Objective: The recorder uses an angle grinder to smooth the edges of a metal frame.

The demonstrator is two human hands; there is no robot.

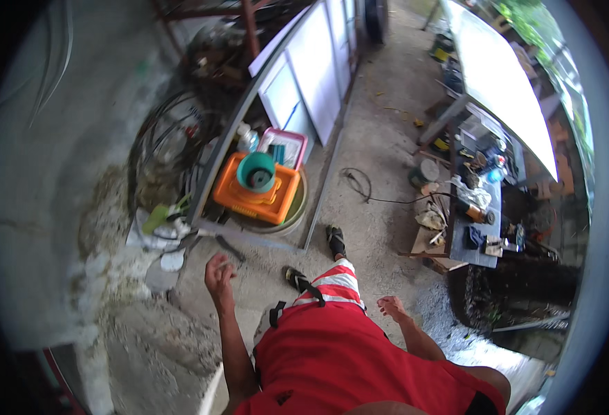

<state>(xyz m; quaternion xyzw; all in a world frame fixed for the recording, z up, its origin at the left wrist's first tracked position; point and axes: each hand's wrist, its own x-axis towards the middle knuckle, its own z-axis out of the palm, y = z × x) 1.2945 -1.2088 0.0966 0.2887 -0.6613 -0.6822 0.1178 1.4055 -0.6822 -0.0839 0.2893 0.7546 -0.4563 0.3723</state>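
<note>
My left hand [219, 278] hangs in the air left of my body, its fingers curled in towards the thumb. Whether something small sits between them I cannot make out. On my other side, my right hand [392, 306] is held low beside my shorts with its fingers loosely apart and nothing in it. Ahead of my left hand stands a round tub [295, 223] bearing an orange plastic basket [230, 196]. A green plastic pot [255, 171] rests on the basket, and a pink-rimmed tray [297, 135] lies behind it. Neither hand touches these things.
A metal frame [318, 207] with pale panels [311, 69] runs along the left. To the right, a low workbench [482, 256] holds a corded power tool [475, 212], bottles and a plastic bag. A large white sheet [505, 76] slants above it. A cable [398, 201] crosses the concrete floor.
</note>
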